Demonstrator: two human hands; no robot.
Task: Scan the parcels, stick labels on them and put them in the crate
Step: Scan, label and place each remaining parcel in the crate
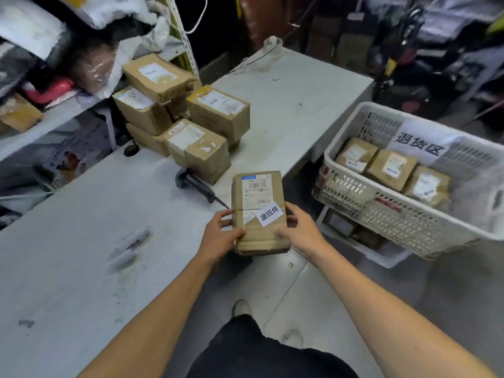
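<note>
Brown cardboard parcel with white return sticker already on: left hand and right hand each keep a curled grip on its sides, above desk edge. White plastic crate at 3 o'clock holds three parcels; stack of brown boxes at 11 o'clock remains.

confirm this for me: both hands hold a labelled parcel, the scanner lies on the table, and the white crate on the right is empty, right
Not quite. The head view shows the white crate already holds three parcels. The rest stands: left hand and right hand hold the labelled parcel, and the scanner lies on the table.
</note>
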